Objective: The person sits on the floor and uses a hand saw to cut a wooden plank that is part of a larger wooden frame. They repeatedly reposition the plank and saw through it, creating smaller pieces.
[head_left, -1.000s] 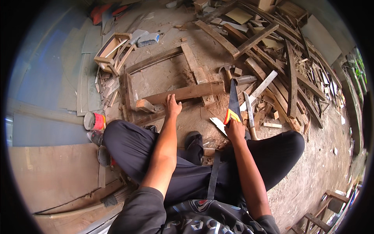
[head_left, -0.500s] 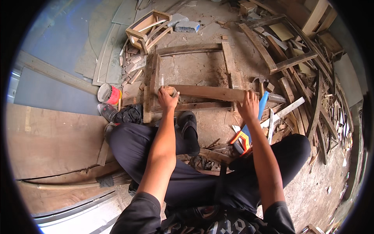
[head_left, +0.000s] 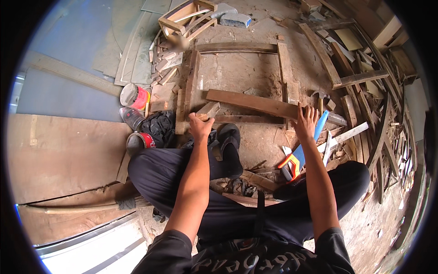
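Observation:
A short wooden block (head_left: 210, 111) is gripped in my left hand (head_left: 200, 126), fingers closed around its near end, over the near left corner of a rectangular wooden frame (head_left: 193, 75) on the floor. My right hand (head_left: 306, 122) holds the right end of a brown wooden plank (head_left: 251, 102), its fingers laid over that end. The plank slants across the near part of the frame, its left end just beyond the block. Under my right wrist, a handsaw (head_left: 299, 155) with a blue blade and orange handle leans near my leg. A hammer (head_left: 321, 96) lies beyond my right hand.
Scrap wood (head_left: 356, 86) is piled along the right. On the left are a red-labelled can (head_left: 135, 96), a second can (head_left: 140, 142), black plastic (head_left: 158, 128) and a plywood sheet (head_left: 68, 155). A small wooden frame (head_left: 187, 23) and a grey block (head_left: 235, 20) lie at the back.
The plank's left end has swung away from my left hand, so it slants more. My left hand has drawn nearer with the block. The whole view has shifted slightly.

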A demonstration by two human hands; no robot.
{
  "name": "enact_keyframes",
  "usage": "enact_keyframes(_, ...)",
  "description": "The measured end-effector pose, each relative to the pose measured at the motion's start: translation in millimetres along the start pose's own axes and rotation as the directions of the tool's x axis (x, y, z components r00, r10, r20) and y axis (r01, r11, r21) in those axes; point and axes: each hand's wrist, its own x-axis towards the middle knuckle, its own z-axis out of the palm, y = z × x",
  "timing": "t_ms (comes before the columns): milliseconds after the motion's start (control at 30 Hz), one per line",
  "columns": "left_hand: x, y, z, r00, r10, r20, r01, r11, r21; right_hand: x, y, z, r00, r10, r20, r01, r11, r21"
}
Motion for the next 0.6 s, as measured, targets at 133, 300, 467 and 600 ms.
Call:
enact_keyframes(133,0.3,6.2,-10.2,0.998,-0.019,0.061,0.018,1.0,0.018,7.1,7.2,14.3,0.999,-0.015,-0.037,0.014,1.0,-0.017)
enact_keyframes(300,-15.1,-1.6,-14.2,0.954,-0.21,0.213,0.166,0.964,0.207,6.1,14.0,24.0,0.997,-0.011,-0.081,0.014,0.999,0.047)
enact_keyframes(467,-14.2,-6.1,-2.1,0.938,-0.276,0.21,0.192,0.917,0.349,-3.7,18.3,20.1,0.996,-0.025,-0.091,0.037,0.989,0.14)
enact_keyframes(600,-13.8,-10.7,5.9,0.923,-0.309,0.229,0.222,0.914,0.341,-9.3,19.2,8.8,0.991,-0.017,-0.132,0.043,0.98,0.197)
